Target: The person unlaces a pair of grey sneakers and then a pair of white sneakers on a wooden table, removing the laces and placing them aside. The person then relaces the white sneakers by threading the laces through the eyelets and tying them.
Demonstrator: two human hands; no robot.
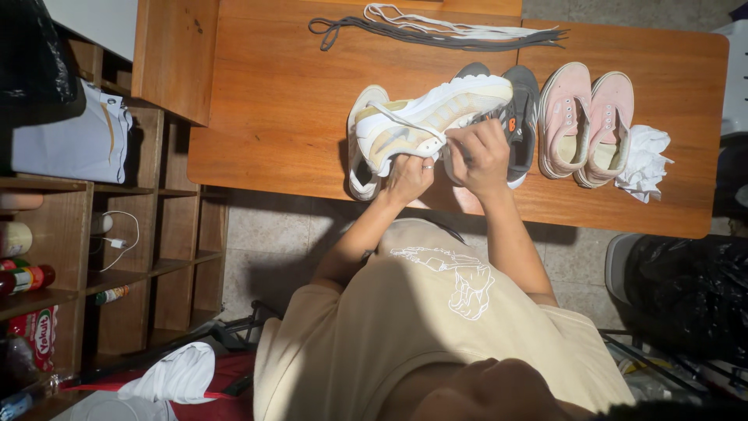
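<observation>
Wooden table (273, 101) carries everything, lit by hard sun; a white and cream sneaker (428, 117) is lifted on its side above the front edge, sole away from the person, held by both hands; beneath and left of it lies its white mate (360, 168), to the right a grey sneaker (523, 97), then a pair of pink canvas shoes (586, 121) with crumpled white paper (645, 160) just beside them; loose grey and white laces (444, 33) lie at the far edge. Left hand (409, 178), ring on one finger, is closed around the sneaker's heel end, forearm raised; right hand (477, 156) is curled tight, fingers pinching at the lacing area, wrist bent inward.
</observation>
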